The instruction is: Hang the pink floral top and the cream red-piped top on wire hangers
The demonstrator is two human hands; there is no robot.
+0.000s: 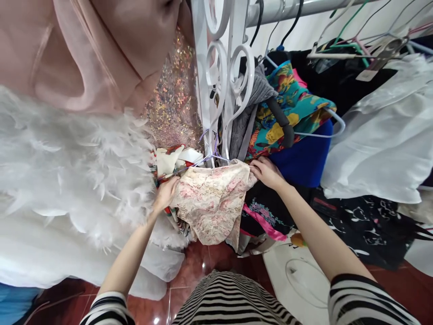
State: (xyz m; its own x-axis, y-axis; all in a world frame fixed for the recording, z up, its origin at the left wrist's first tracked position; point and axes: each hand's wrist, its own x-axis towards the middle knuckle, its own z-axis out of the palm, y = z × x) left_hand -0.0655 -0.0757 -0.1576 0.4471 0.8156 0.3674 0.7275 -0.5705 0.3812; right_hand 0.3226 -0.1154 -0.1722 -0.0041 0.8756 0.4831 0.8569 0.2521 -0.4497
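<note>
A cream garment with a pink floral pattern (213, 198) hangs in front of me on a thin purple wire hanger (212, 155). My left hand (166, 193) is closed on its left upper edge, fingers partly hidden by the cloth. On the opposite side, my right hand (267, 172) pinches the right upper corner between thumb and fingers. The hanger's hook is up against the white scrolled metal rack (219, 90). Behind the garment, other patterned cloth (169, 162) shows at the left.
White feathered clothing (84, 167) and a pink satin garment (101, 54) crowd the left. On the right, a rail (304, 10) carries several hangers, with a teal floral top (280, 113) and a white garment (382, 135). Below are a red tiled floor (192, 275) and a round-marked white object (301, 275).
</note>
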